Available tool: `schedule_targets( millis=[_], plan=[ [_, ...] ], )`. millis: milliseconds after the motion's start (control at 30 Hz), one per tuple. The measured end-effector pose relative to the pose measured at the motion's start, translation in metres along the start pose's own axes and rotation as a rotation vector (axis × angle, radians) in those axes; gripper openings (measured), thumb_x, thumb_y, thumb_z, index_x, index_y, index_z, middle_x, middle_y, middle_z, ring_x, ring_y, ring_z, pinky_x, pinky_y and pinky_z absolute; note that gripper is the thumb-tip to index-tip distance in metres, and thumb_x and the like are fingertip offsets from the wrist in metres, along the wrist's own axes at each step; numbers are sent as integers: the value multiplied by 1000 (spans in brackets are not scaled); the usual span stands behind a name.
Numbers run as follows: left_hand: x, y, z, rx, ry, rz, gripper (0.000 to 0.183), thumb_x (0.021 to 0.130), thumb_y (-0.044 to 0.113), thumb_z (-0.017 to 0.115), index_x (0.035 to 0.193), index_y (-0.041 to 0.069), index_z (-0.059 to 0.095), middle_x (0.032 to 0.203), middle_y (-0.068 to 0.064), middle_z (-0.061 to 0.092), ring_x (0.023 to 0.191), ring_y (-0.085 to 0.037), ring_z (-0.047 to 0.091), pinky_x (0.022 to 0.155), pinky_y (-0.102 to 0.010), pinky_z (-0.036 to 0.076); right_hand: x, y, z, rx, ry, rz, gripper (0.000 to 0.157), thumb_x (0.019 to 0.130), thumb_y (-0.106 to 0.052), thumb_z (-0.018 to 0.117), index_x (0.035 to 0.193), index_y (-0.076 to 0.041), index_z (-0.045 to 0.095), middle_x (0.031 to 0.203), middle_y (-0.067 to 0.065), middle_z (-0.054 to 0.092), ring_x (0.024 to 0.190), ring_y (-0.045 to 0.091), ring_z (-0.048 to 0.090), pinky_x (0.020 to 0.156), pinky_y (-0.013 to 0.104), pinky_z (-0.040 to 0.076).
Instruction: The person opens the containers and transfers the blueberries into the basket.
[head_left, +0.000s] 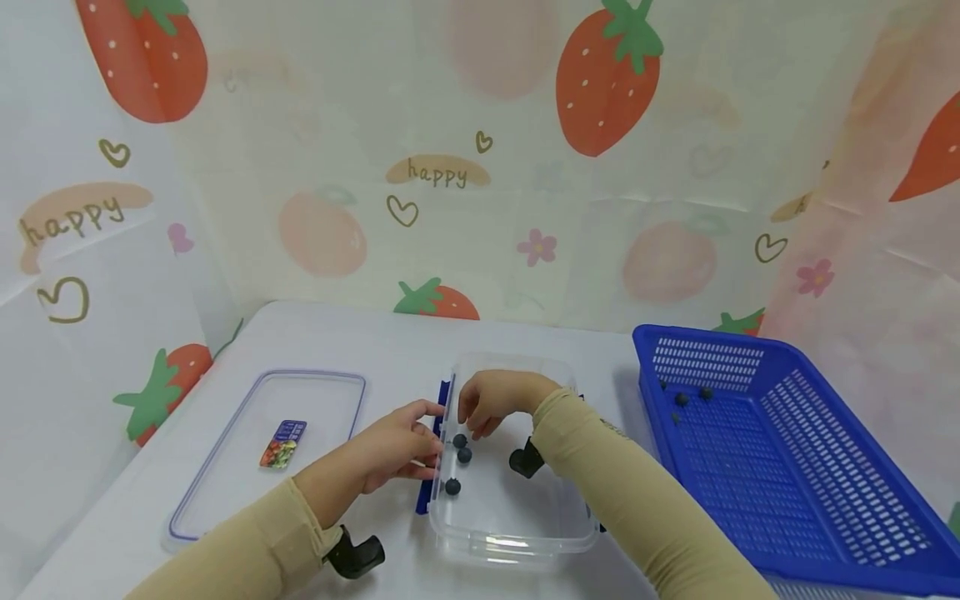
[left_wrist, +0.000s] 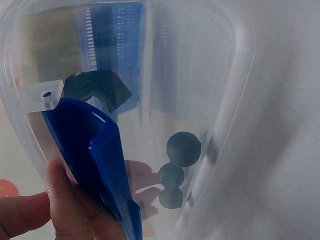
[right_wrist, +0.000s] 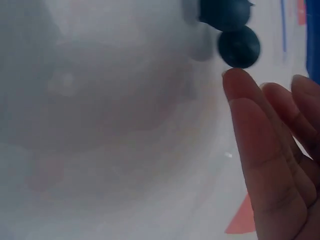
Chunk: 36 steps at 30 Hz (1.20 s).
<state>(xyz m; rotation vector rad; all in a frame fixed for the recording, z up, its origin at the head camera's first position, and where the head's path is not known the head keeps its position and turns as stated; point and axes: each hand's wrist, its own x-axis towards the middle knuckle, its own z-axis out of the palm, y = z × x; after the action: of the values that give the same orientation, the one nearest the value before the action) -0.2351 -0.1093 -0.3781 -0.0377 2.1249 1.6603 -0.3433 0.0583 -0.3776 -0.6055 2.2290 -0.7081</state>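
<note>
A clear plastic box [head_left: 525, 508] with blue latches stands in the middle of the table. Three dark, blueberry-like balls [head_left: 464, 456] lie in it along its left wall. My left hand [head_left: 393, 450] is at that wall from outside, fingers spread, fingertips touching the blue latch [left_wrist: 95, 145] and the wall beside it. My right hand [head_left: 501, 400] reaches down inside the box. Its fingertips [right_wrist: 240, 82] are right at the nearest ball [right_wrist: 239, 47], with nothing between the fingers. A second ball [right_wrist: 225, 12] sits close against that one.
To the right stands a blue slatted basket [head_left: 795, 467] with several dark balls [head_left: 682, 399] in its far left corner. A clear lid with a blue-violet rim [head_left: 225, 450] lies on the left, a colourful printed label [head_left: 282, 444] on it. Strawberry-print sheets [head_left: 315, 158] hang behind and beside the table.
</note>
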Motion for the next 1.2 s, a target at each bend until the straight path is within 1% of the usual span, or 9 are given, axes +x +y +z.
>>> schedule_targets(
  millis=[133,267,367,500,567,667,833,1000,1200],
  plan=[
    [-2,0,0,-11,-1,4,53,87,1,55,135,13,36,93,-18,56,71,-22,58,65,-31,55,3,2,5,0,-14,19,12,82,3,60,88,-6,66,88,9,63,77,21,65,70,30,55],
    [-3,0,0,-26,-6,13,52,87,0,55,134,12,37,93,-18,56,71,-21,58,65,-30,55,7,4,9,-31,-19,19,14,80,4,62,87,-8,66,87,7,63,76,18,63,69,28,55],
    [-2,0,0,-27,-8,15,51,87,0,54,134,12,37,93,-18,56,71,-21,58,65,-30,55,10,6,12,-45,-19,20,14,78,3,64,85,-9,67,85,5,62,74,16,60,68,27,55],
    [-2,0,0,-22,-8,12,51,87,1,54,133,12,37,93,-18,56,72,-22,58,65,-31,55,12,7,12,-43,-7,29,13,78,1,65,85,-9,67,85,5,63,75,16,60,69,26,54],
    [-2,1,0,-20,-8,10,51,87,1,55,133,13,37,93,-18,56,72,-22,58,65,-31,55,12,7,10,-46,5,32,12,79,0,66,86,-10,68,86,4,63,77,16,60,70,26,54],
    [-2,1,0,-20,-7,8,51,87,0,55,133,13,37,93,-18,56,72,-22,58,66,-31,55,12,6,7,-58,43,19,12,79,-1,66,87,-10,68,87,3,63,78,15,60,71,25,54],
    [0,0,0,-21,-7,8,51,87,0,54,133,13,37,94,-18,56,73,-22,58,65,-31,56,12,7,4,-53,110,4,8,79,-3,67,85,-9,68,83,2,64,76,13,61,69,23,54],
    [1,-1,0,-22,-9,8,51,87,0,54,134,13,37,93,-18,56,73,-22,58,65,-31,55,10,4,1,-18,123,5,4,79,-5,68,82,-8,68,81,2,66,75,13,63,68,24,54],
    [0,-1,0,-18,-4,0,52,87,1,55,134,14,37,91,-16,56,72,-22,58,65,-32,55,0,-3,-7,-5,141,-28,6,79,-4,69,83,-8,67,82,3,66,75,14,63,69,25,54]
  ],
)
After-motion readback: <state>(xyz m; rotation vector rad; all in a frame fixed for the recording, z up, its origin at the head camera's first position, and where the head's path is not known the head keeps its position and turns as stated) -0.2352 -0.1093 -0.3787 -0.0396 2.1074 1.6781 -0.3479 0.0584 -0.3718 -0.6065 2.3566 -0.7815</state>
